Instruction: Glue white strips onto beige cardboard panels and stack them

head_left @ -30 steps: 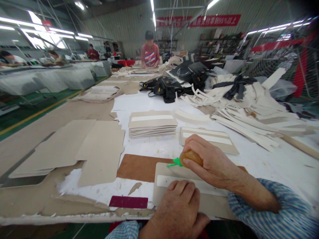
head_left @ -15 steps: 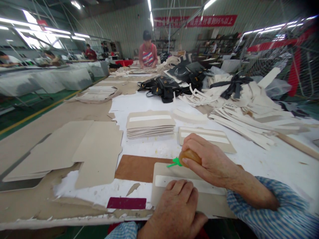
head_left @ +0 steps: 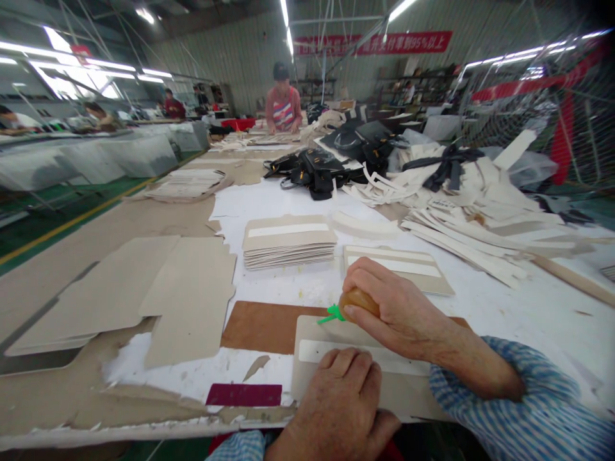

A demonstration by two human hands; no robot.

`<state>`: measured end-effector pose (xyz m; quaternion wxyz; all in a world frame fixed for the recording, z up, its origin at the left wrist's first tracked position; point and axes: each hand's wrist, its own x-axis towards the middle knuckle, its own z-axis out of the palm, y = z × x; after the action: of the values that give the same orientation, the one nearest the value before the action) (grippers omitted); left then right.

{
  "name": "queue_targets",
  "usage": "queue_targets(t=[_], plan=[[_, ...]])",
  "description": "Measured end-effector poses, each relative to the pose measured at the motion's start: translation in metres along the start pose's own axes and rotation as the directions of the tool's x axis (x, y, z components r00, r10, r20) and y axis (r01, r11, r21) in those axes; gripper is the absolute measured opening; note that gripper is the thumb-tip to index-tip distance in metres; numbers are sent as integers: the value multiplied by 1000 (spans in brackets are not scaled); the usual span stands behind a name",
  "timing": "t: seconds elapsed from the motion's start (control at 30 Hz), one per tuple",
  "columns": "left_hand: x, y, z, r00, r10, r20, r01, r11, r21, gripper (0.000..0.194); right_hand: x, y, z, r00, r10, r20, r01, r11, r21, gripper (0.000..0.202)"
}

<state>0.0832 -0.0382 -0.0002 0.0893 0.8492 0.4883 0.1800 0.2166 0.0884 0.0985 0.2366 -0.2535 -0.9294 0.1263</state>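
Observation:
My right hand (head_left: 391, 310) is wrapped round an amber glue bottle (head_left: 356, 299). Its green nozzle (head_left: 330, 314) points left and down, its tip at the upper edge area of a beige panel (head_left: 304, 378). A white strip (head_left: 310, 350) runs across that panel. My left hand (head_left: 339, 400) lies on the panel and the strip, fingers laid down over them with nothing held. Under the panel's far edge a brown piece (head_left: 262, 326) sticks out to the left. Both hands hide parts of the panel.
Beyond lies a stack of beige panels (head_left: 288, 240), with further panels (head_left: 427, 282) to its right. Larger beige sheets (head_left: 192, 301) lie left, a maroon strip (head_left: 244, 394) at the front edge. Black bags (head_left: 317, 169) and pale offcuts (head_left: 480, 224) are heaped behind. A person (head_left: 283, 105) stands at the far end.
My right hand has moved slightly left with the glue bottle, and the nozzle tip has shifted left along the panel's upper edge. My left hand stays in place.

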Motion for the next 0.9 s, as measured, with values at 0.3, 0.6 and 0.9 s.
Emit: queue_targets(t=[0.3,0.6,0.9], plan=[[-2,-1,-2,999,21,-27,-20,1000,24,46,-14,11,-16,996,81,32,-79,996,-50,11],[-4,0,-1,998,5,-67,-4,1000,7,44,-28,18,-27,989,147,28,-145,988,-58,5],[-5,-2,2,997,18,-74,-17,1000,5,45,-52,30,-37,976,219,-7,-219,975,-48,3]])
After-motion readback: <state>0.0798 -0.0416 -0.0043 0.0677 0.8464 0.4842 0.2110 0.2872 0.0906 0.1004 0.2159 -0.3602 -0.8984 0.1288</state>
